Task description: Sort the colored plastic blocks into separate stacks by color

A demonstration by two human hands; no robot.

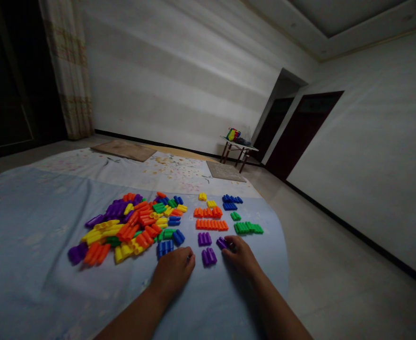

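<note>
My right hand [242, 256] pinches a purple plastic tube block [222, 243] between thumb and fingers, low over the blue cloth. Just left of it lie two small groups of purple tube blocks, an upper group [204, 239] and a lower group [209, 257]. My left hand [175, 268] is closed with its fingers curled; whatever may be inside is hidden. Blue tube blocks [165, 248] lie right behind its knuckles. Beyond the purple groups are orange rows [212, 225], with green blocks [248, 228] to their right.
A mixed heap of coloured blocks [137, 224] spreads over the left of the cloth-covered table [98, 302]. Small yellow groups [203, 196] and blue groups [232, 199] lie farther back. Two flat boards [123, 150] rest at the far edge. A small side table [241, 145] stands beyond.
</note>
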